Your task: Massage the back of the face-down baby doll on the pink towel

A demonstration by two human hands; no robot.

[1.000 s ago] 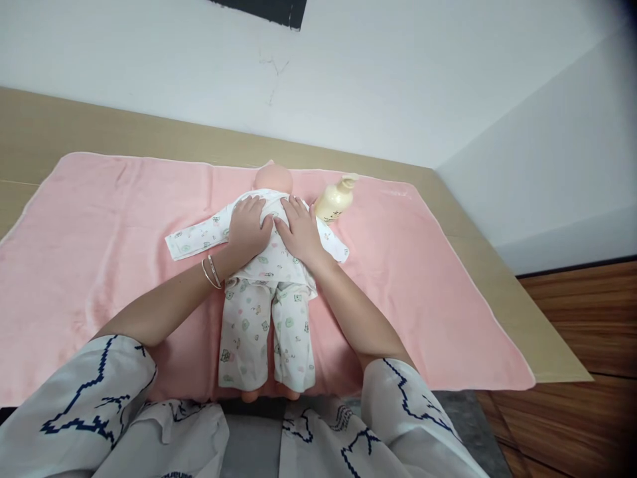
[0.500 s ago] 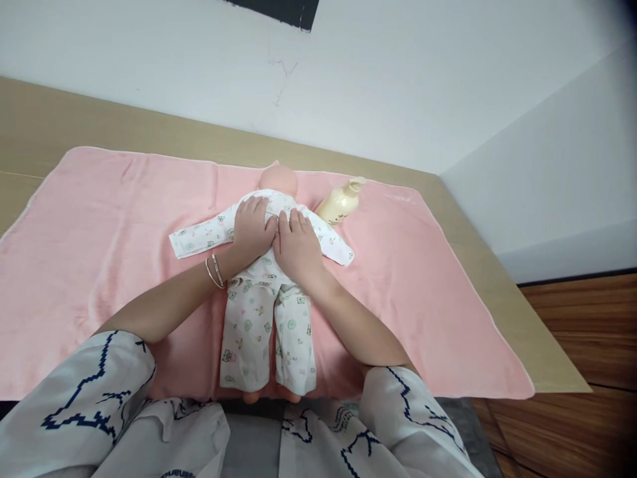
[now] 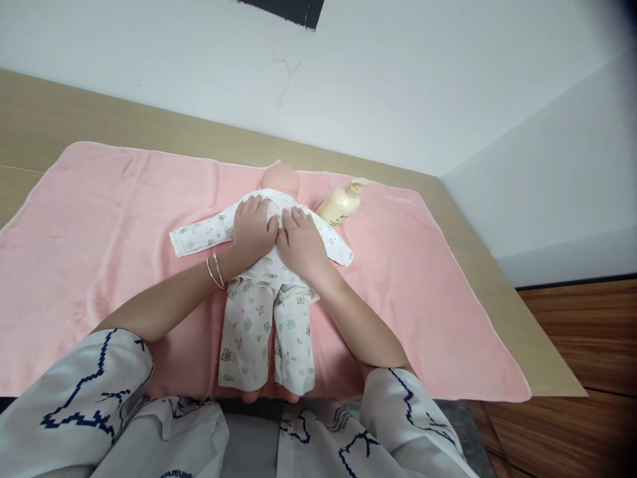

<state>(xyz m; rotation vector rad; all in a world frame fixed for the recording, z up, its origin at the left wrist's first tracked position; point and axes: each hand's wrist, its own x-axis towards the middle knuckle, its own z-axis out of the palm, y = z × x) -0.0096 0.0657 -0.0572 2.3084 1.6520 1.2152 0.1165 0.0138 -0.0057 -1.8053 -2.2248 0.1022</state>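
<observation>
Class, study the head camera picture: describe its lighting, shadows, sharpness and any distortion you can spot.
Head view: soft, even light with no glare; only faint shadows under the left hand and right hand on the doll. The doll, the pink towel and the bottle look sharp. The table edge bows, and the top right corner darkens.

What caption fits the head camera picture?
Both hands pressed flat on a baby doll's back, on a pink towel.

Pink towel (image 3: 423,279), cream bottle (image 3: 341,202), white green-printed doll clothes (image 3: 266,318)
</observation>
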